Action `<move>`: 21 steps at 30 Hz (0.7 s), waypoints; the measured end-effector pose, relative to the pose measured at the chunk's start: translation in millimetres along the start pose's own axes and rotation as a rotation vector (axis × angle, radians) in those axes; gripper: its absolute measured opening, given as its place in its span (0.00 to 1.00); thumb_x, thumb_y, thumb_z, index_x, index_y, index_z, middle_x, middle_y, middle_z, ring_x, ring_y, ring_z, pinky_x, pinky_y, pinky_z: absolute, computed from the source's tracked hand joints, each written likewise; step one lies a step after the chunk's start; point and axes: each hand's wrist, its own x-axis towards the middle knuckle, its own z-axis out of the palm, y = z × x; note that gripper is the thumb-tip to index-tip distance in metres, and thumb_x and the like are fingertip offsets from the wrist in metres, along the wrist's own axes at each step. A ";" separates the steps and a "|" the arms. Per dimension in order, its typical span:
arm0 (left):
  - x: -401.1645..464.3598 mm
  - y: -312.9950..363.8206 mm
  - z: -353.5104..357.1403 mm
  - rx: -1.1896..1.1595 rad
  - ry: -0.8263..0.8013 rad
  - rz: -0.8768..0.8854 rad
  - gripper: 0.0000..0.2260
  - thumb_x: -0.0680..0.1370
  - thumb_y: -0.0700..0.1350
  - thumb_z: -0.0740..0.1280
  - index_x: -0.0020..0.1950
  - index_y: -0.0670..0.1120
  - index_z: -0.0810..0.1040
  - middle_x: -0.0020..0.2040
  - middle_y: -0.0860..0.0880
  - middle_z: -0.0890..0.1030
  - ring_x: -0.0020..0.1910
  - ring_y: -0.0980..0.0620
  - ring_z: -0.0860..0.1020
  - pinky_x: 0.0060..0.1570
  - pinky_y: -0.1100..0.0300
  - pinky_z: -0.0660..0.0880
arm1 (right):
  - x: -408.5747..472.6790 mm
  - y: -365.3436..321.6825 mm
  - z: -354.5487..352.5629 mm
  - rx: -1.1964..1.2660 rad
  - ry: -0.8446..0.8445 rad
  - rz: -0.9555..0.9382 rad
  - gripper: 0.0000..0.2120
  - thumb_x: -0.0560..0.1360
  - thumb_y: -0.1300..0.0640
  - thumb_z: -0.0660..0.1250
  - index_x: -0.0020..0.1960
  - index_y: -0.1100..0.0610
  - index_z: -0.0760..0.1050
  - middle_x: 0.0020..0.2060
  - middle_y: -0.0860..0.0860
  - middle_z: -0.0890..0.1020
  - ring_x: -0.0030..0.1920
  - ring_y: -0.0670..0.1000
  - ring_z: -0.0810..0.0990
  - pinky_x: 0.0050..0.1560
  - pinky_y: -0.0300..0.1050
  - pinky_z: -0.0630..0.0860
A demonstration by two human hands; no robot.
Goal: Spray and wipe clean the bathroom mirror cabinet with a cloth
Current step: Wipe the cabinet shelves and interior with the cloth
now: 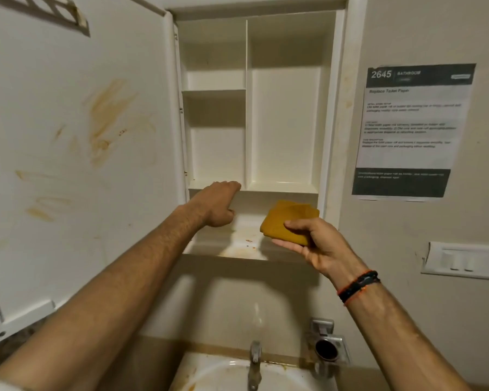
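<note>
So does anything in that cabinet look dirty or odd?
Yes. Brownish-orange smears streak the inside of the open door, and the bottom shelf has similar stains with reddish specks. The upper compartments look clean.

I'm standing in a bathroom: a white wall cabinet (254, 108) with its door (76, 136) swung open hangs above a stained sink (209, 373) and tap (255, 359), and a paper notice (410, 131) on the wall is headed "BATHROOM".
</note>
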 end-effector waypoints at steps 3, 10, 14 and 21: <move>4.3 -4.3 -0.7 0.018 0.006 0.027 0.22 0.74 0.42 0.67 0.67 0.45 0.68 0.61 0.45 0.77 0.56 0.46 0.74 0.55 0.53 0.74 | 6.5 4.6 0.5 -0.101 0.079 -0.117 0.14 0.74 0.71 0.68 0.54 0.59 0.69 0.53 0.57 0.76 0.51 0.62 0.81 0.43 0.54 0.84; 13.2 -21.9 2.5 0.020 0.017 0.110 0.28 0.75 0.42 0.67 0.74 0.46 0.64 0.67 0.46 0.74 0.63 0.45 0.72 0.60 0.53 0.70 | 31.6 12.8 -3.8 -1.030 0.409 -0.573 0.08 0.74 0.65 0.65 0.42 0.59 0.83 0.42 0.51 0.86 0.44 0.49 0.84 0.47 0.44 0.83; 16.1 -28.8 5.0 0.085 0.047 0.154 0.27 0.73 0.45 0.67 0.72 0.48 0.66 0.63 0.47 0.77 0.59 0.45 0.75 0.58 0.50 0.74 | 42.2 17.6 -0.6 -1.469 0.261 -0.837 0.16 0.77 0.66 0.61 0.59 0.55 0.82 0.55 0.44 0.81 0.54 0.46 0.80 0.62 0.45 0.76; 19.5 -33.7 10.4 0.149 0.158 0.203 0.22 0.70 0.46 0.67 0.65 0.50 0.70 0.51 0.50 0.80 0.45 0.47 0.77 0.41 0.55 0.69 | 59.2 13.7 -10.2 -2.133 0.066 -0.444 0.06 0.77 0.59 0.63 0.51 0.56 0.77 0.43 0.56 0.81 0.45 0.57 0.79 0.47 0.49 0.76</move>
